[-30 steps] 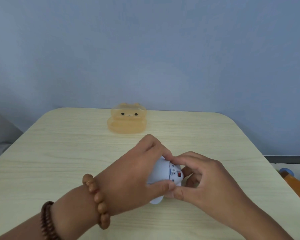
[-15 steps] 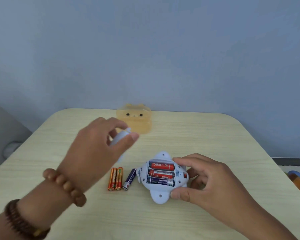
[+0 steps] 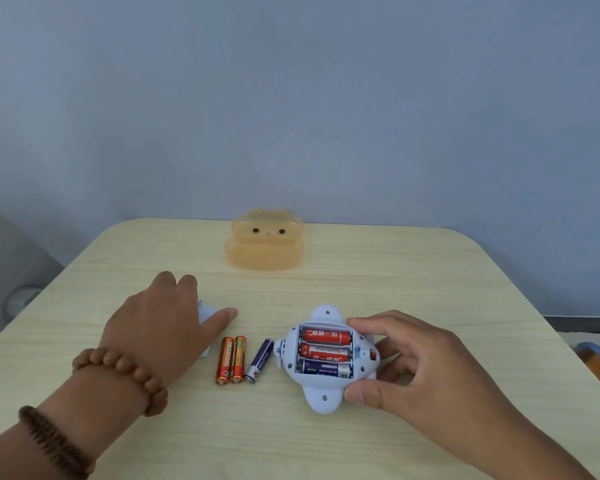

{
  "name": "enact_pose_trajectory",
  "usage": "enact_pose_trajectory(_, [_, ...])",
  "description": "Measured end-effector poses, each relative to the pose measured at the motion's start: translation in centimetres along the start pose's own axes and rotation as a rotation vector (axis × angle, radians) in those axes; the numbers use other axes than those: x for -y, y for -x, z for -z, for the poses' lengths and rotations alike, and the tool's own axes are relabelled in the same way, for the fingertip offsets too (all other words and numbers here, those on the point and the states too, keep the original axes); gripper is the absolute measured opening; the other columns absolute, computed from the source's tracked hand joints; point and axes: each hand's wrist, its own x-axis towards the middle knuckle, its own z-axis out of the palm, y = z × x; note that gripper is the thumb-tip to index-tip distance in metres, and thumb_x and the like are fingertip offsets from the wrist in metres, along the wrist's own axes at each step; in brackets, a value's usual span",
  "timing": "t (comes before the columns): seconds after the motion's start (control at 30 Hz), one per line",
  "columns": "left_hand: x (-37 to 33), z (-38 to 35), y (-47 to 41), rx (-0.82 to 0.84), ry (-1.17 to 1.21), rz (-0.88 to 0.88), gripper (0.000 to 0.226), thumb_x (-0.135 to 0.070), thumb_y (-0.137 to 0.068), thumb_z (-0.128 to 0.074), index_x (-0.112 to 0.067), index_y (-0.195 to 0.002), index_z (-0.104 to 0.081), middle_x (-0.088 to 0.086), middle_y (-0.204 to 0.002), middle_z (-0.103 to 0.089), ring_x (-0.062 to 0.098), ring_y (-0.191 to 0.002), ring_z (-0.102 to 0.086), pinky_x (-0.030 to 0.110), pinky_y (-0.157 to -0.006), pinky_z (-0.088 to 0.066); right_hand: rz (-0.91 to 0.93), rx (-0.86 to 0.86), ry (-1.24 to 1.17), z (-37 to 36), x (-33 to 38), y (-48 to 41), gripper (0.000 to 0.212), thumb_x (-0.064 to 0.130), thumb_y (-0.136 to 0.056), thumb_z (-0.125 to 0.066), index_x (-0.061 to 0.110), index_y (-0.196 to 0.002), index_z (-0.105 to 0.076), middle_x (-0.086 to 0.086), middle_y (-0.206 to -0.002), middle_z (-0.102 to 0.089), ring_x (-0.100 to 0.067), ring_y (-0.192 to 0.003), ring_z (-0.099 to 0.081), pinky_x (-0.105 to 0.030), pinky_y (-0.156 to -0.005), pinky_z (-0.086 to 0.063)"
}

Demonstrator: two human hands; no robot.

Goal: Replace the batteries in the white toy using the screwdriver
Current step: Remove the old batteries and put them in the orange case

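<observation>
The white plastic toy (image 3: 326,368) lies underside up on the pale wood-grain table (image 3: 430,271), its compartment open with three batteries seated inside: two red, one dark blue. Your right hand (image 3: 413,368) clamps the toy's right side between thumb and fingers. Three loose batteries (image 3: 241,360) lie just left of the toy. Your left hand (image 3: 163,327) covers the white battery cover (image 3: 208,311); its grip cannot be determined.

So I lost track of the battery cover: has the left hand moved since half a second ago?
Yes. The left hand has come down from in front of the orange bear box to the table, left of the loose batteries.
</observation>
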Motion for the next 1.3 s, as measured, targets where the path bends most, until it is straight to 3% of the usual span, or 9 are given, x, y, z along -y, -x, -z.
enact_pose_trajectory(0.23, [-0.1,0.3,0.5,-0.031,-0.048,0.016,0.074,-0.086,-0.069,-0.016,-0.024,-0.086,-0.054,-0.008,-0.079,-0.049,0.014,-0.066,-0.056,0.030,-0.059,-0.049,-0.003,-0.010,0.021,0.0,0.0,-0.1,0.059,0.029,-0.065,-0.094,0.046,-0.115,-0.068,0.019,-0.113,-0.067,-0.009,-0.088,-0.071,-0.024,-0.075,-0.060])
enact_pose_trajectory(0.33, [-0.2,2.3,0.1,-0.182,-0.103,-0.033,0.066,-0.080,-0.080,-0.028,-0.022,-0.088,-0.058,-0.007,-0.075,-0.053,0.017,-0.065,-0.057,0.036,-0.056,-0.055,-0.009,-0.007,0.025,0.0,0.0,-0.2,0.058,0.032,-0.064,-0.094,0.047,-0.113,-0.067,0.019,-0.111,-0.067,-0.011,-0.085,-0.070,-0.027,-0.076,-0.060])
enact_pose_trajectory(0.43, [-3.4,5.5,0.1,-0.304,0.111,-0.250,0.040,-0.063,-0.083,-0.044,-0.026,-0.092,-0.058,-0.010,-0.083,-0.059,0.018,-0.078,-0.060,0.037,-0.067,-0.054,-0.009,-0.002,0.040,0.0,-0.1,-0.4,0.058,0.035,-0.063,-0.093,0.048,-0.114,-0.067,0.018,-0.112,-0.067,-0.012,-0.084,-0.070,-0.026,-0.075,-0.059])
enact_pose_trajectory(0.53, [-8.2,6.9,0.8,-0.135,0.362,-0.491,0.029,-0.051,-0.084,-0.051,-0.033,-0.107,-0.055,-0.017,-0.103,-0.059,0.006,-0.095,-0.057,0.031,-0.083,-0.049,-0.017,0.014,0.051,0.1,0.1,-0.6,0.059,0.036,-0.063,-0.093,0.047,-0.115,-0.068,0.020,-0.114,-0.067,-0.008,-0.087,-0.070,-0.024,-0.073,-0.059])
enact_pose_trajectory(0.6, [-10.1,5.6,1.2,0.061,0.443,-0.530,0.034,-0.043,-0.087,-0.054,-0.035,-0.119,-0.049,-0.020,-0.117,-0.055,0.002,-0.104,-0.053,0.026,-0.090,-0.047,-0.014,0.022,0.046,0.1,0.1,-0.7,0.058,0.035,-0.063,-0.094,0.046,-0.114,-0.069,0.019,-0.115,-0.067,-0.010,-0.086,-0.071,-0.028,-0.072,-0.060])
enact_pose_trajectory(0.73, [-11.2,2.7,1.7,0.277,0.590,-0.465,0.038,-0.025,-0.085,-0.056,-0.035,-0.121,-0.049,-0.015,-0.099,-0.059,0.003,-0.088,-0.057,0.026,-0.079,-0.052,0.004,0.020,0.041,0.2,0.1,-0.7,0.055,0.034,-0.063,-0.093,0.050,-0.109,-0.068,0.018,-0.112,-0.068,-0.011,-0.085,-0.071,-0.029,-0.072,-0.060])
enact_pose_trajectory(0.9, [-11.8,1.8,1.9,0.265,0.646,-0.467,0.032,-0.019,-0.082,-0.055,-0.035,-0.110,-0.056,-0.014,-0.085,-0.060,0.004,-0.072,-0.057,0.025,-0.067,-0.053,-0.012,0.013,0.029,0.2,0.1,-0.5,0.054,0.028,-0.064,-0.094,0.044,-0.109,-0.070,0.017,-0.111,-0.068,-0.008,-0.083,-0.072,-0.020,-0.069,-0.057])
enact_pose_trajectory(1.03, [-11.6,1.8,1.7,0.294,0.715,-0.436,0.034,-0.016,-0.079,-0.060,-0.034,-0.108,-0.058,-0.015,-0.081,-0.058,0.002,-0.065,-0.056,0.012,-0.056,-0.043,-0.029,0.012,0.019,0.2,0.2,-0.5,0.056,0.028,-0.064,-0.094,0.044,-0.111,-0.069,0.019,-0.110,-0.068,-0.006,-0.079,-0.071,-0.019,-0.069,-0.058])
enact_pose_trajectory(1.3, [-11.4,1.8,1.6,0.330,0.770,-0.453,0.034,-0.020,-0.074,-0.066,-0.035,-0.103,-0.060,-0.014,-0.096,-0.063,0.003,-0.081,-0.062,0.016,-0.063,-0.051,-0.020,-0.001,0.030,0.2,0.4,-0.3,0.060,0.026,-0.064,-0.094,0.047,-0.113,-0.068,0.020,-0.109,-0.068,-0.005,-0.076,-0.073,-0.012,-0.066,-0.054])
